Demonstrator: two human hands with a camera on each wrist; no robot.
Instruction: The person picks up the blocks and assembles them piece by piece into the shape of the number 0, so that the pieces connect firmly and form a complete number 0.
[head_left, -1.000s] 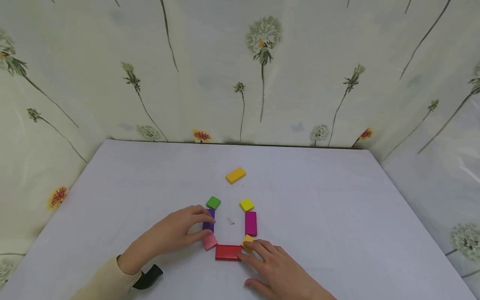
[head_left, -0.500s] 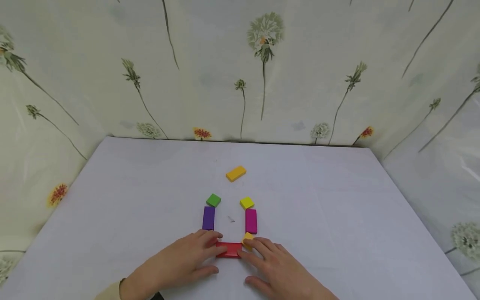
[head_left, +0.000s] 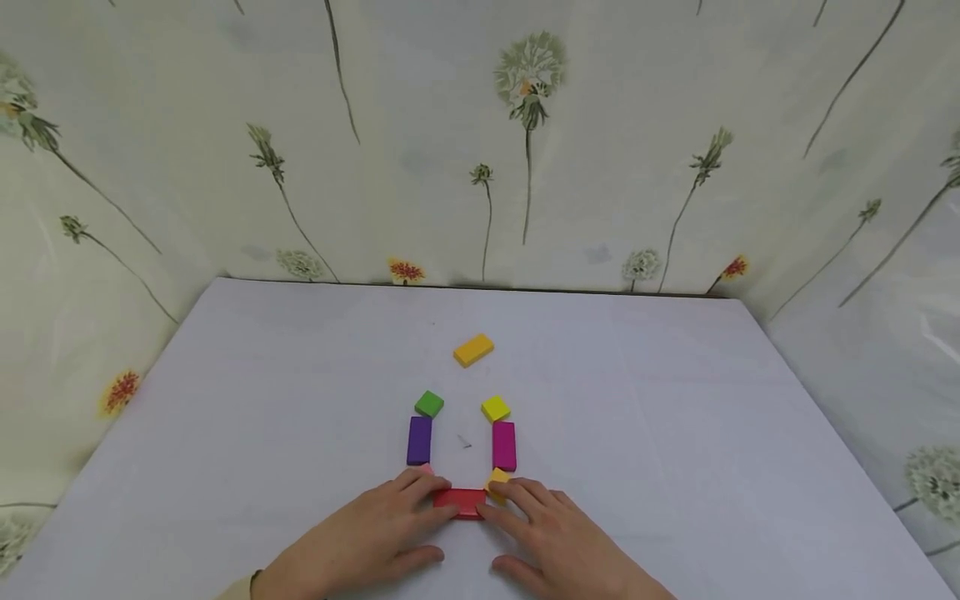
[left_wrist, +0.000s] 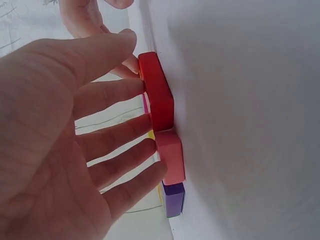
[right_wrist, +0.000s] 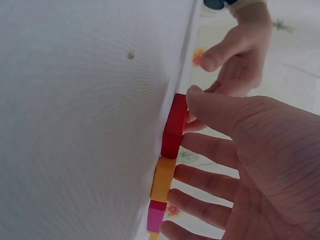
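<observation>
My left hand [head_left: 367, 533] rests its fingertips on a red block [head_left: 471, 500] and on a pink block [left_wrist: 171, 157], which it mostly covers in the head view. My right hand [head_left: 562, 542] reaches in from the other side, its fairly straight fingers touching the right end of the red block and a small orange-yellow block [head_left: 497, 478] beside it. In both wrist views the thumbs stand apart from the blocks. A purple block [head_left: 419, 441] adjoins the pink one, and a magenta block [head_left: 504, 446] adjoins the orange-yellow one.
Farther up the white table [head_left: 637, 400], a green block [head_left: 430, 404] and a yellow block [head_left: 496, 408] sit at the tops of the two side rows. An orange block [head_left: 473, 350] lies alone behind them. A flower-patterned cloth [head_left: 420, 150] hangs at the back.
My left hand has moved from the purple and pink blocks down and right onto the pink and red blocks. The right hand has stayed in place.
</observation>
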